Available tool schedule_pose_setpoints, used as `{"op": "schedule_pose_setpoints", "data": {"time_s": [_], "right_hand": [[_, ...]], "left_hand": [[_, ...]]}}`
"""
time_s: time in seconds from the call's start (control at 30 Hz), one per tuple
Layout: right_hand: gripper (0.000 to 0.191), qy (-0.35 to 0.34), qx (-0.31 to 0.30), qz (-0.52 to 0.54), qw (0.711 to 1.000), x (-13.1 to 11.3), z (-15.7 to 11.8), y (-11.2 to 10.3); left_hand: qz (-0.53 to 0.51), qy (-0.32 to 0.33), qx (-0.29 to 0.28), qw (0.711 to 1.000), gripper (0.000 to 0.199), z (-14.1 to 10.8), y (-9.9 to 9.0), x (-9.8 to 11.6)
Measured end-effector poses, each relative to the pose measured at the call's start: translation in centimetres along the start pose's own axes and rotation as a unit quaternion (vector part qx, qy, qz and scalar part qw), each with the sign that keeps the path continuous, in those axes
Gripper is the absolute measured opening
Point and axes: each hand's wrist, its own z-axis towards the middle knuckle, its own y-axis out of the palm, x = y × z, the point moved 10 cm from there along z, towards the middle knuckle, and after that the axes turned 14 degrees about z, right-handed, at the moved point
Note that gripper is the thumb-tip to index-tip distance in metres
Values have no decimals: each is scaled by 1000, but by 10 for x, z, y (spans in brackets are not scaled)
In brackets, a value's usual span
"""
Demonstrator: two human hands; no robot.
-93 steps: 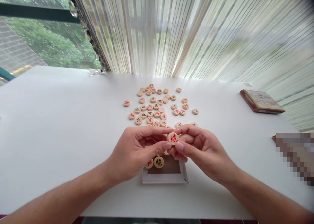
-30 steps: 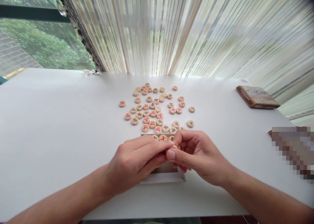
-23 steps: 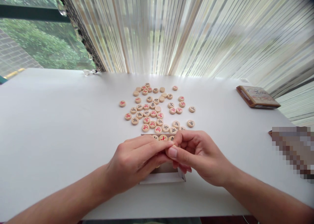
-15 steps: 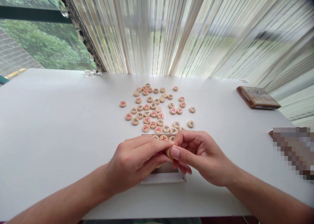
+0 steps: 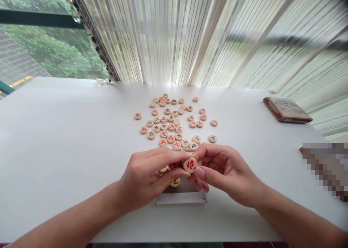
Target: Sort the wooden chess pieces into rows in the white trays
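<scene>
A round wooden Chinese chess piece [image 5: 190, 165] with a red character faces up between my two hands, above a shallow box [image 5: 181, 198]. My left hand [image 5: 153, 173] pinches its left edge with thumb and fingertips. On the other side, my right hand [image 5: 224, 173] has its index finger and thumb at the right edge. Another piece with a black character [image 5: 175, 182] shows inside the box, under my left thumb. Part of one more piece [image 5: 163, 169] is visible beneath my left fingers. My hands cover most of the box.
Several loose Chinese chess pieces [image 5: 164, 134], red, black and blank-faced, are scattered beyond the box on the white table [image 5: 76, 143]. A flat brown box [image 5: 288, 109] lies at the far right, with a blurred-out item [image 5: 326, 168] nearer. String curtains [image 5: 168, 34] hang behind the table.
The Chinese chess piece has turned so its red character now shows, and my right thumb has slid off its face to the edge. The black-marked piece in the box is more exposed.
</scene>
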Motion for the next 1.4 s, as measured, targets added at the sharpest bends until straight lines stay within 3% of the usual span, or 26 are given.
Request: {"op": "schedule_pose_setpoints", "data": {"time_s": [0.2, 0.37, 0.57, 0.97, 1.4], "right_hand": [[30, -122, 58, -100, 986, -22, -3, -13], [31, -191, 30, -174, 966, -29, -7, -9], [32, -226, 21, -227, 947, -32, -10, -6], [26, -248, 4, -273, 929, -34, -10, -3], [28, -178, 26, -153, 972, -24, -3, -11]], "left_hand": [[-4, -16, 23, 1000, 25, 4, -3, -4], [10, -11, 31, 999, 28, 3, -4, -5], [4, -22, 52, 998, 25, 1, -6, -9], [-5, -27, 52, 998, 20, 3, -8, -10], [2, -20, 54, 998, 28, 2, -6, -10]]}}
